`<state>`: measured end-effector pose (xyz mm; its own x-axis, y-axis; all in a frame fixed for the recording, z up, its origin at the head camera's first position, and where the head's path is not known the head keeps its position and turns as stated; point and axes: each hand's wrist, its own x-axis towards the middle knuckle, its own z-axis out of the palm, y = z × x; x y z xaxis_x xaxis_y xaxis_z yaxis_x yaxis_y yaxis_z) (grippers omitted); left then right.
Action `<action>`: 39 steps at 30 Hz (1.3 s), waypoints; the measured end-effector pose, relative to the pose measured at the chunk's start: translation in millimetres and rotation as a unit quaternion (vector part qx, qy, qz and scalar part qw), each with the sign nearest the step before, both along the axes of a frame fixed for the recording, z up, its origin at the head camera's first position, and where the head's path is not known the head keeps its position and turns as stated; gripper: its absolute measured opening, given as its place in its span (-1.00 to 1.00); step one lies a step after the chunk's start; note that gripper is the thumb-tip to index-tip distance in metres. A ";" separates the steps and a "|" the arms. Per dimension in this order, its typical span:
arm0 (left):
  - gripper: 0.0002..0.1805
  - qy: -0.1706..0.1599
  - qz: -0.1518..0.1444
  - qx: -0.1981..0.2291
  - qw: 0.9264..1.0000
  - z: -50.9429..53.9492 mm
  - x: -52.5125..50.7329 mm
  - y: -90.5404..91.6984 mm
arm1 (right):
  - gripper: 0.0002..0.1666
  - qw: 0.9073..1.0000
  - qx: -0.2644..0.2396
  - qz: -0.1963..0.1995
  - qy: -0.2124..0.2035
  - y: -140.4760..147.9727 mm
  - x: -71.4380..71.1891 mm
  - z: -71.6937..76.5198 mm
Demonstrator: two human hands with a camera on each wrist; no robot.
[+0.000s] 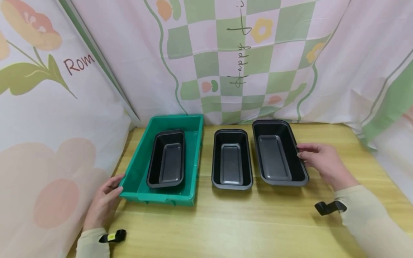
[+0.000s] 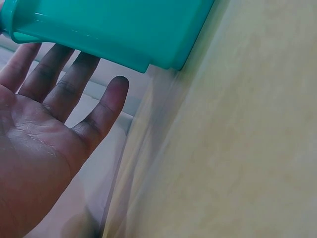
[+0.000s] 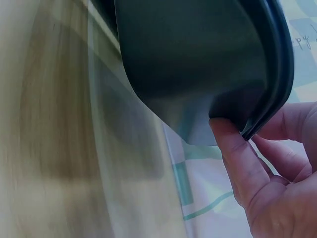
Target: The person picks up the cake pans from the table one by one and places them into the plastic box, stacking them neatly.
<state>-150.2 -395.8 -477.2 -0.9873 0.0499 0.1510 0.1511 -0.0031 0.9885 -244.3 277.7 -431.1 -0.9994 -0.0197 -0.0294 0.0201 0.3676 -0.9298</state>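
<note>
Between both hands (image 1: 103,202) (image 1: 326,165), green tray (image 1: 142,172), black pans (image 1: 274,157)

One pan (image 1: 166,159) in the tray (image 1: 138,172) at left, then, rightward, second pan (image 1: 231,161) and third pan (image 1: 274,156).

Room type unclear, curtained off: flat yellow wood-grain worktop (image 1: 232,222) was bordered by white fabric curtains (image 1: 206,64), flower-printed, green-checked.

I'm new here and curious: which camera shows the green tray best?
The head view: it shows the green tray from above, rim and floor, with a black pan inside. The left wrist view shows only part of its outside, by the left hand; the right wrist view shows none.
</note>
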 end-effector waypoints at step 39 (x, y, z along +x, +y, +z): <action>-0.53 -0.004 -0.017 0.001 1.000 -0.4 0.0 -2.8 | -0.49 0.998 -0.060 0.023 0.016 -58.7 0.2 20.6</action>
<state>-150.3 -398.6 -477.6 -0.9861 0.0828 0.1438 0.1435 -0.0092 0.9896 -244.1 219.0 -410.5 -0.9977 -0.0676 0.0074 -0.0243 0.2528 -0.9672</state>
